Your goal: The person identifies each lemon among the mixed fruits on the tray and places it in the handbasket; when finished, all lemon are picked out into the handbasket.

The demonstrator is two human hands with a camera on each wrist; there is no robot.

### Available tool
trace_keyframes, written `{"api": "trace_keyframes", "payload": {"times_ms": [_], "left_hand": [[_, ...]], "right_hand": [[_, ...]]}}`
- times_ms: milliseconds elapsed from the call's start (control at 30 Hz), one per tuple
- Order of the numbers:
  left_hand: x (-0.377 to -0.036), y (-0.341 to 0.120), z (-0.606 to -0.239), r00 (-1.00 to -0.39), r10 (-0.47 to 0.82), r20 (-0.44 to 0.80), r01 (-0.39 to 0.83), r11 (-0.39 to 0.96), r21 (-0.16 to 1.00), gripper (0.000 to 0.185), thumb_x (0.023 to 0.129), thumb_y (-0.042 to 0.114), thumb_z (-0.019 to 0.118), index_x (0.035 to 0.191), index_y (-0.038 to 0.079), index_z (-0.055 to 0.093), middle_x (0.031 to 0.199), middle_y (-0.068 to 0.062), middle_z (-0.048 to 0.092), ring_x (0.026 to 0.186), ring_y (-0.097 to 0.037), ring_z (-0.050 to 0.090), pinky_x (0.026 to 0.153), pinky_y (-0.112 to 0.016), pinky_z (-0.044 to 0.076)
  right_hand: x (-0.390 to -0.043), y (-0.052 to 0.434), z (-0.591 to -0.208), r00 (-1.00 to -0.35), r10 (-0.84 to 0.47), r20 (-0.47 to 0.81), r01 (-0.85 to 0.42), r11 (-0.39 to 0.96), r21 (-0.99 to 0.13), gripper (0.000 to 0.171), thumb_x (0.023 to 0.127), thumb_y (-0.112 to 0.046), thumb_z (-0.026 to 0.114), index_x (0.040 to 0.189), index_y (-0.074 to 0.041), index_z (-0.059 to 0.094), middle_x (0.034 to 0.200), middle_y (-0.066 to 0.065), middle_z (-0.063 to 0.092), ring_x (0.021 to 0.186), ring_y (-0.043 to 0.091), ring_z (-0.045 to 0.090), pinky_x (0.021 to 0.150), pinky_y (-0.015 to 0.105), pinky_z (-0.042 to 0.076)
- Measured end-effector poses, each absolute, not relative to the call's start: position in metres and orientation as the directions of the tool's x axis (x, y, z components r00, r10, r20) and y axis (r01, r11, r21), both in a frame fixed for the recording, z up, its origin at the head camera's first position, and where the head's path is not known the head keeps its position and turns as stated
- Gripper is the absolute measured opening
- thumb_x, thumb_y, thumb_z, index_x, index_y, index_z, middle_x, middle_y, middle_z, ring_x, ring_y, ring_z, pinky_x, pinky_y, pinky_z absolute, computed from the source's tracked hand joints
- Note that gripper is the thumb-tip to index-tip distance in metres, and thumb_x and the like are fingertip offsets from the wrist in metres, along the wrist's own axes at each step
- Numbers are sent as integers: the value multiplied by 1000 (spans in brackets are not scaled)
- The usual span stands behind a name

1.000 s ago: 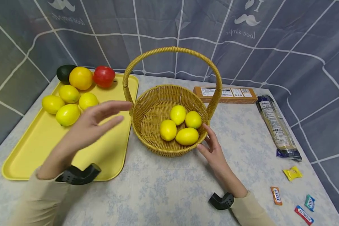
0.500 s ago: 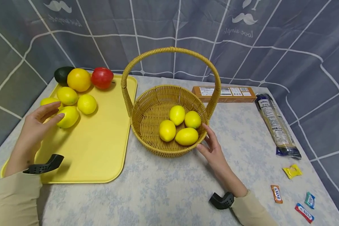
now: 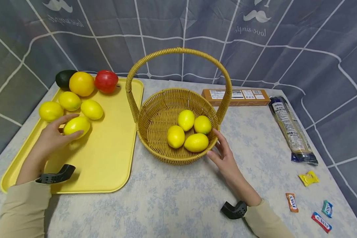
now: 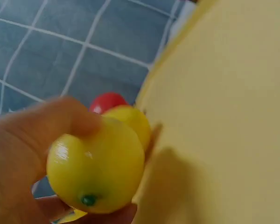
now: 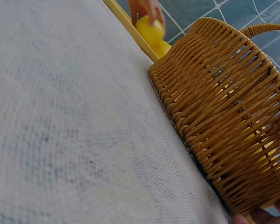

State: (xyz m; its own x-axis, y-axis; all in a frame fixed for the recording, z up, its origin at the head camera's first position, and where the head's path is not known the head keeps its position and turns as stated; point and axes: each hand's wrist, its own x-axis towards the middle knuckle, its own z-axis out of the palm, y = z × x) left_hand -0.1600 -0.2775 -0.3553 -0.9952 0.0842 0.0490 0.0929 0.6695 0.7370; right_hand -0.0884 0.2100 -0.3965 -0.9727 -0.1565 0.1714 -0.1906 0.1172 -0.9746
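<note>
Lemon sits low on the left side of the yellow tray, and the left hand grips it, thumb over the top and fingers curled round its far side; the left wrist view shows the fruit pinched between thumb and fingertips, its green stem end facing the camera. Nearer the middle of the tabletop, the right hand rests against the outer wall of the wicker basket, its fingers gently bent and spread along the weave, holding nothing. Four lemons lie clustered inside the basket, touching one another. Off to the right, well apart from the hands, small wrapped candies are scattered by the tabletop's edge. Farther back on the tray lie three more lemons, then an orange, a red apple and a dark avocado along the far rim. Behind the basket lies an orange box, with a long dark packet beside it.
</note>
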Motion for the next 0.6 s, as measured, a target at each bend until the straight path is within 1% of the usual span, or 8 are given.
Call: {"api": "trace_keyframes", "payload": {"times_ms": [67,133,200,300,333,433,500,600], "left_hand": [[-155,-272,-348,-995,72,74,103,604,790,56,91,18,63,141,7,39,132,-17,39,104,-24,40,85,-22,34],[-149,-261,-335,-989,89,118,146,459,876,53,91,9,61,140,11,42,130,-10,41,99,-16,44,80,-12,37],[-141,-245,-318,-970,165,177,219,278,935,53,90,-2,58,139,13,44,127,-7,42,94,-13,50,75,-11,43],[-133,-214,-292,-894,369,253,294,57,954,58,86,-16,53,139,8,43,129,-11,43,96,-19,54,76,-19,48],[-133,-203,-285,-858,442,261,304,28,952,59,86,-16,53,139,6,43,130,-12,42,98,-21,54,77,-21,49],[-137,-171,-274,-759,610,225,331,64,941,59,87,-11,58,140,8,41,132,-11,43,103,-25,53,79,-28,51],[-145,-151,-275,-697,695,176,330,93,939,57,87,-4,62,139,9,42,133,-10,44,105,-27,51,81,-33,50],[-159,-124,-287,-612,784,104,309,115,944,56,87,5,66,138,10,44,135,-5,45,108,-27,50,86,-39,48]], "right_hand": [[-89,210,-396,-972,-160,173,-194,123,-973,66,94,3,51,149,-17,22,153,-1,14,136,29,19,103,50,27],[-89,210,-396,-971,-162,175,-196,129,-972,66,94,2,51,150,-17,21,153,-1,13,136,29,19,102,43,31],[-89,210,-395,-970,-164,179,-201,131,-971,66,94,2,52,150,-17,22,153,-1,13,136,29,20,100,34,34],[-89,211,-395,-969,-163,188,-209,121,-970,66,94,2,52,150,-17,22,153,-2,13,135,29,20,96,24,37],[-89,211,-395,-968,-161,190,-210,117,-971,66,94,3,52,150,-17,22,153,-2,14,135,29,21,96,23,37],[-88,212,-395,-969,-157,192,-211,115,-971,66,94,3,52,150,-17,22,153,-2,14,135,29,21,97,24,37],[-88,212,-396,-970,-157,186,-205,117,-972,66,94,2,52,150,-17,22,153,-3,14,135,28,21,99,30,35],[-88,211,-397,-970,-163,180,-200,116,-973,66,94,1,52,150,-18,21,153,-2,13,135,28,21,102,44,30]]}}
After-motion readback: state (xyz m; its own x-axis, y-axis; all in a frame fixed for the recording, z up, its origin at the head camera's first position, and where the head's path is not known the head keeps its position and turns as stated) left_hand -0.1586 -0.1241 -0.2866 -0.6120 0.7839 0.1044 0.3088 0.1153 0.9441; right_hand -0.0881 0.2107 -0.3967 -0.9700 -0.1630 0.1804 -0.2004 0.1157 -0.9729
